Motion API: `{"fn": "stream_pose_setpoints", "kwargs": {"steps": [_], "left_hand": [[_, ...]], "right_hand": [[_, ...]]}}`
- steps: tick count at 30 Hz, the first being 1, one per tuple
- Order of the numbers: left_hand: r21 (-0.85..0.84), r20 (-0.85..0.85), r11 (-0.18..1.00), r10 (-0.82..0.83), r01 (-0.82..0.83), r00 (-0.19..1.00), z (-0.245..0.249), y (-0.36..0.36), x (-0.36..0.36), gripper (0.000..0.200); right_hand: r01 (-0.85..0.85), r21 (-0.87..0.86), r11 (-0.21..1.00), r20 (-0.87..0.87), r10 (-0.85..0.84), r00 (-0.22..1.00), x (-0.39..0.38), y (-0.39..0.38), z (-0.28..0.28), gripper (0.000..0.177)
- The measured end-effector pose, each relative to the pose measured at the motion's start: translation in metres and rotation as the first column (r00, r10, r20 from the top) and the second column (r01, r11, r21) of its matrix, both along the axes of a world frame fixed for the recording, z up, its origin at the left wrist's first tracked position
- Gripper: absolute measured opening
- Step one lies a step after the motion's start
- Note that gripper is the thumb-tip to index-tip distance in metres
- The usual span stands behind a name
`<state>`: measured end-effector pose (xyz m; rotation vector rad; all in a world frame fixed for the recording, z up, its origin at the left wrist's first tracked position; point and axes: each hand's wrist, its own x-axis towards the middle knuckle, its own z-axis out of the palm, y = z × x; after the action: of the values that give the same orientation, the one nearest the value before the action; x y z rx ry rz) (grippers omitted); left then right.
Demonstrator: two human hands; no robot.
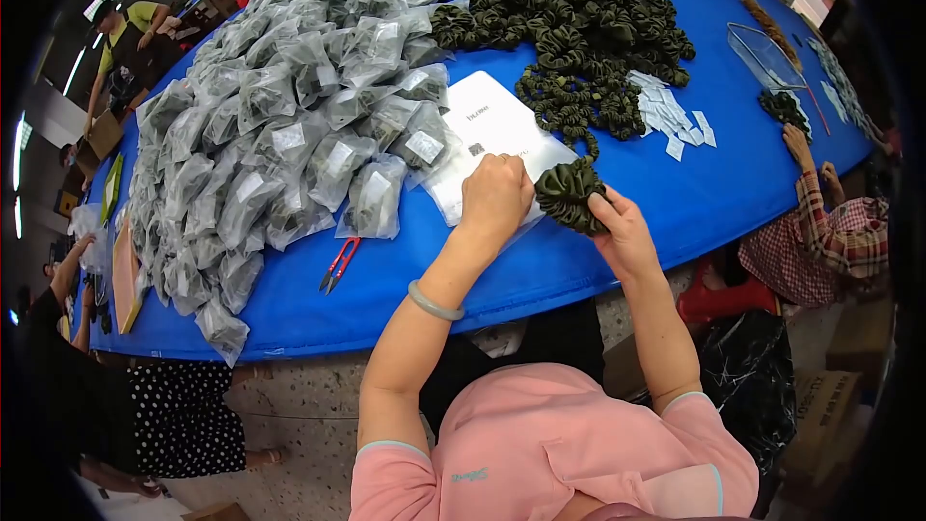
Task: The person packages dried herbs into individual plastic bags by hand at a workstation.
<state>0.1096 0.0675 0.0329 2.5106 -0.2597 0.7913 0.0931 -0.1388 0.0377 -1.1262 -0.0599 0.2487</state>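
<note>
Head view: the left hand sits curled shut atop the stack of flat bags, probably pinning it steady; whether it pinches one is hidden. The right hand is clamped round a dark green scrunchie, bunched small, just beside the left hand above the blue table.

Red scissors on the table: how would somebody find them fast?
Find the big blue table and its grey heap of bagged scrunchies. At the heap's near edge, left of the person's left hand, lie the red-handled snips. Unlike the soft bags around, they are small, hard and bright red.
</note>
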Motion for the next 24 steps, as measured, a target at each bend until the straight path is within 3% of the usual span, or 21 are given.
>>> {"fn": "stream_pose_setpoints", "kwargs": {"steps": [1, 2, 4, 6, 7, 8, 9, 10, 11, 12, 16, 21, 22, 24], "left_hand": [[0.003, 0.025, 0.999, -0.039, 0.039, 0.999, -0.002, 0.001, -0.003, 0.008], [0.004, 0.025, 0.999, -0.038, 0.038, 0.999, -0.002, 0.001, -0.005, 0.008], [-0.278, -0.147, 0.961, -0.041, -0.001, 0.988, 0.001, 0.002, -0.011, 0.008], [-0.526, -0.299, 0.846, -0.094, -0.082, 0.950, 0.004, 0.002, -0.012, 0.009], [-0.527, -0.296, 0.846, -0.095, -0.080, 0.950, 0.004, 0.002, -0.013, 0.009], [-0.528, -0.298, 0.846, -0.099, -0.077, 0.949, 0.004, 0.003, -0.013, 0.009], [-0.529, -0.298, 0.845, -0.102, -0.076, 0.949, 0.004, 0.003, -0.012, 0.010], [-0.531, -0.299, 0.844, -0.104, -0.075, 0.949, 0.004, 0.003, -0.012, 0.010], [-0.532, -0.302, 0.844, -0.108, -0.073, 0.947, 0.003, 0.002, -0.012, 0.011], [-0.532, -0.299, 0.844, -0.109, -0.071, 0.948, 0.001, 0.001, -0.013, 0.011], [-0.204, 0.075, 0.976, -0.063, 0.077, 0.995, -0.006, -0.006, -0.014, 0.011], [0.019, 0.111, 1.000, -0.014, 0.012, 0.994, -0.006, -0.006, -0.012, 0.020], [0.021, 0.115, 1.000, -0.010, 0.007, 0.993, -0.007, -0.007, -0.012, 0.020], [-0.338, 0.079, 0.940, 0.083, -0.051, 0.993, -0.014, -0.012, -0.014, 0.023]], "right_hand": [[-0.115, 0.140, 0.983, -0.159, 0.137, 0.978, 0.002, 0.004, -0.003, 0.034], [-0.073, 0.216, 0.974, -0.190, 0.115, 0.975, 0.007, 0.009, -0.004, 0.032], [-0.025, 0.286, 0.958, -0.226, 0.093, 0.970, 0.007, 0.014, -0.004, 0.031], [0.081, -0.007, 0.997, -0.120, -0.082, 0.989, 0.002, 0.026, -0.004, 0.036], [0.083, -0.007, 0.997, -0.117, -0.083, 0.990, 0.000, 0.028, -0.007, 0.036], [0.130, -0.290, 0.948, 0.192, -0.076, 0.978, -0.002, 0.030, -0.015, 0.038], [0.251, -0.520, 0.816, 0.469, 0.027, 0.883, -0.003, 0.032, -0.024, 0.041], [0.424, -0.656, 0.624, 0.662, 0.207, 0.720, -0.004, 0.034, -0.031, 0.044], [0.617, -0.674, 0.406, 0.737, 0.429, 0.522, -0.005, 0.034, -0.037, 0.046], [0.620, -0.672, 0.405, 0.738, 0.429, 0.521, -0.004, 0.035, -0.035, 0.046], [0.531, -0.741, 0.411, 0.672, 0.444, 0.593, 0.003, 0.042, -0.023, 0.055], [0.573, -0.685, 0.450, 0.729, 0.446, 0.520, 0.012, 0.057, -0.031, 0.054], [0.573, -0.682, 0.454, 0.731, 0.448, 0.515, 0.016, 0.059, -0.033, 0.054], [0.515, -0.715, 0.473, 0.694, 0.386, 0.608, 0.024, 0.058, -0.036, 0.054]]}}
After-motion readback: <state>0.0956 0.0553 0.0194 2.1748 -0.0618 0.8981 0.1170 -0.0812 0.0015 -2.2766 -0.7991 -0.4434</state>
